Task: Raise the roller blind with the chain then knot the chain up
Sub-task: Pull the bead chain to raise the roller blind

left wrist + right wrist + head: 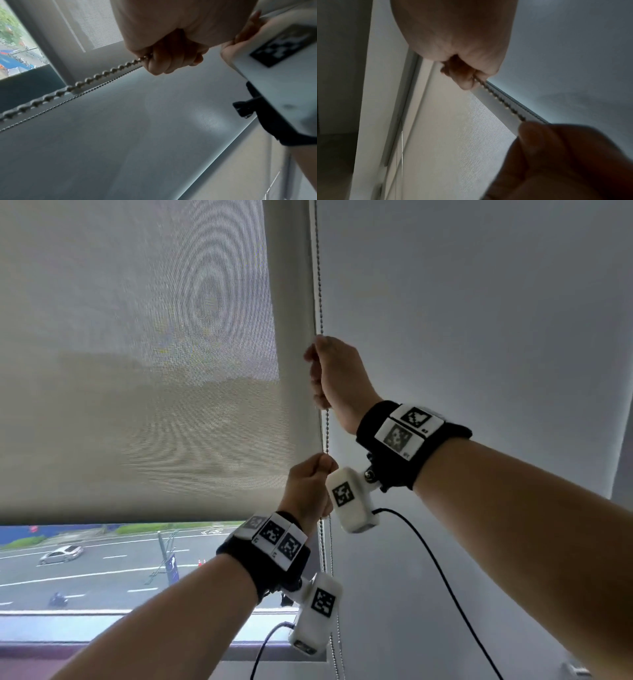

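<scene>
Up beside the roller blind (pixel 137 371), both fists grip the bead chain (pixel 319 268): right hand (pixel 334 371) above left hand (pixel 308 491); grey wall (pixel 479 320) to the right, a road (pixel 102 570) with car (pixel 61 554) below the blind's hem

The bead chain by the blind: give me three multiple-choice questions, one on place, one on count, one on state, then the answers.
1. Which hand is higher on the bead chain?
A. left
B. right
C. level

2. How many hands grip the chain?
A. none
B. one
C. two

3. The roller blind is:
A. fully raised
B. covering most of the window
C. off its bracket

Answers:
1 B: the right hand grips above the left hand.
2 C: both fists close round it.
3 B: only a strip of street shows below its hem.
</scene>
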Motion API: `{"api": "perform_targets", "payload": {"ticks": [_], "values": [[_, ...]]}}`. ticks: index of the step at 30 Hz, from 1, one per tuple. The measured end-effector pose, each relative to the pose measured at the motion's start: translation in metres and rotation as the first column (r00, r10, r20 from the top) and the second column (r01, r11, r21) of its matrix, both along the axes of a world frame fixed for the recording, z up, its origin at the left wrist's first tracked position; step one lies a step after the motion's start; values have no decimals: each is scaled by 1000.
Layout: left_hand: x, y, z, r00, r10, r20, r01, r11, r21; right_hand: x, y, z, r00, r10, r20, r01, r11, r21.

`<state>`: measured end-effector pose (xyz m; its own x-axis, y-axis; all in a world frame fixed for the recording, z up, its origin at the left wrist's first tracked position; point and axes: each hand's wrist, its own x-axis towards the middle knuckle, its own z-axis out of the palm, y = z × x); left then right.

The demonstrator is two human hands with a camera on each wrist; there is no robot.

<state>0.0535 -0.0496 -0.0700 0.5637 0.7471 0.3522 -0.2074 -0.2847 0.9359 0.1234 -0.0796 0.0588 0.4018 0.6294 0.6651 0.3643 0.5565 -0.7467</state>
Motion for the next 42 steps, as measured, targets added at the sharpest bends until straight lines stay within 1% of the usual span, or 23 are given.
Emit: {"api": "perform_targets", "payload": {"ticks": [3,6,9,12,14,16,18,21,24,27,29,31,33,36,39,40,42], "values": [[-2,0,8,999,-51,1,51,999,14,-1,4,-6,998,-66,8,65,996,64],[-6,3,25,987,-128,96,129,992,-10,0,4,-10,996,-88,17,86,992,92],[-6,12,46,974,-130,183,136,991,-20,5,7,-23,990,-132,43,126,985,119],[-5,13,60,961,-143,237,143,990,17,10,9,-43,984,-170,60,165,983,82],[-4,11,66,960,-138,245,129,990,54,12,13,-63,989,-132,63,129,990,52],[-2,9,72,969,-117,217,94,989,113,14,17,-87,995,-67,68,65,997,34],[1,5,80,971,-119,210,90,986,143,13,19,-109,997,-34,64,33,999,12],[5,-3,96,958,-113,262,94,992,85,8,18,-136,998,-43,40,44,999,-20],[8,-6,105,949,-120,291,119,993,22,7,11,-153,1000,-6,2,6,1000,4],[10,-7,106,958,-55,281,49,998,28,7,6,-156,997,79,-20,-78,997,7],[10,-11,105,962,-15,271,-2,998,62,9,6,-153,991,130,-16,-131,991,-20],[10,-16,106,966,-23,257,0,996,87,13,2,-146,984,175,-45,-177,983,-57],[7,-18,105,966,-30,257,5,995,98,18,-5,-131,978,199,-57,-202,979,-37],[2,-16,99,971,17,237,-48,991,123,27,-15,-87,994,109,11,-109,994,19],[1,-17,84,977,45,208,-63,995,80,30,-23,-31,999,4,43,-5,1000,23],[2,-18,77,979,44,200,-58,996,65,28,-26,-14,999,3,46,-4,1000,10],[4,-22,63,985,54,165,-63,997,50,18,-29,11,998,66,25,-65,998,-16]]}}
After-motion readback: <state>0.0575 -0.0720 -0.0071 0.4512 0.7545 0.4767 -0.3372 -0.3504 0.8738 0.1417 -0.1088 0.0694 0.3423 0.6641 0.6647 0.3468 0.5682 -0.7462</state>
